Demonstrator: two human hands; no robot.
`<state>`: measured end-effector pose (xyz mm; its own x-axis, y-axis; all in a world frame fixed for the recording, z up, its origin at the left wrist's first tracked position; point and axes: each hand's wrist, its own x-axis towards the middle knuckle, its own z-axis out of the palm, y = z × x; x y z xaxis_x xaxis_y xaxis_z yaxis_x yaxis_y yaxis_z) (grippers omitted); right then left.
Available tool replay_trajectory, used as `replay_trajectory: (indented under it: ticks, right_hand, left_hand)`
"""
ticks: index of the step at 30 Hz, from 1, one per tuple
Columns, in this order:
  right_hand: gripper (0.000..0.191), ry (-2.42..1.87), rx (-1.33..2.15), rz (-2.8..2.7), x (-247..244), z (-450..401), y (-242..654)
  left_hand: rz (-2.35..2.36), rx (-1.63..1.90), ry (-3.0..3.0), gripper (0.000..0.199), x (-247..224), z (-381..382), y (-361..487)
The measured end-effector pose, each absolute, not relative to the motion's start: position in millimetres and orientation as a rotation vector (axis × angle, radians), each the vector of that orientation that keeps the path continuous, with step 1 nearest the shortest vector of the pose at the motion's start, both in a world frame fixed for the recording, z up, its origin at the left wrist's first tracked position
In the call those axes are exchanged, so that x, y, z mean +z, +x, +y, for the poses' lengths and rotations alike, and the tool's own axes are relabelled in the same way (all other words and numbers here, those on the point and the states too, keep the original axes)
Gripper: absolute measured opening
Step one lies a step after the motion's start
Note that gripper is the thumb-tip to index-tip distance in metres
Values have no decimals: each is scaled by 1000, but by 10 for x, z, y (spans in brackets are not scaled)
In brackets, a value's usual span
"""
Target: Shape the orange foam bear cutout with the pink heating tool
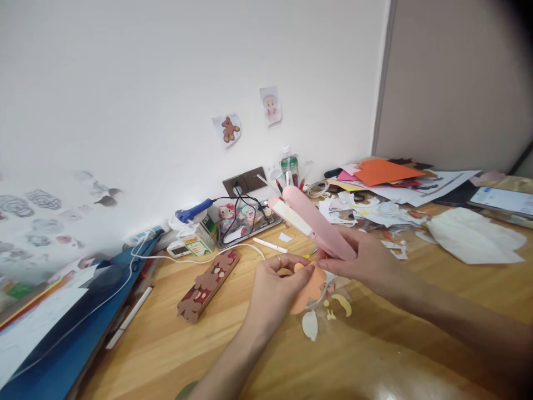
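My left hand (280, 283) pinches a peach-coloured paper cutout (313, 281) with a wavy edge, above the wooden table. In my right hand (361, 256) is a pink hair straightener (317, 226), its two arms spread apart and pointing up and to the left. Pale plates show on the inner side of the arms. A light cord runs below the hand. On the table just below my hands lie a white paper cutout (310, 325) and a curved pale-yellow piece (342, 305) beside smaller yellow bits. Part of the peach paper is hidden by my left fingers.
A brown bear-decorated box (208, 286) lies to the left. Behind are a metal tray (250, 228) with cables, a blue glue gun (195, 212) and a white pen (270, 245). Paper scraps (370, 211), an orange sheet (387, 171) and a phone (502, 200) sit at right.
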<state>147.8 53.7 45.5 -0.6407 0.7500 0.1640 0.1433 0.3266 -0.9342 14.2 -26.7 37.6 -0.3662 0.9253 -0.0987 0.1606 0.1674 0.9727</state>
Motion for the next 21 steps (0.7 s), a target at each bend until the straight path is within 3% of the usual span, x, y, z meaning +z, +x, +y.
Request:
replay_trajectory:
  ticks: [11, 17, 21]
  right_hand:
    - [17, -780, 1282, -2014, 451, 531, 1470]
    - [8, -807, 1475, -1788, 450, 584, 1477]
    - [7, -785, 1597, -1628, 348, 590, 1453]
  left_hand:
    - [1415, 1241, 1014, 25, 389, -274, 122]
    - [1188, 1437, 737, 45, 405, -273, 210]
    - [1167, 1572, 602, 32, 348, -252, 263]
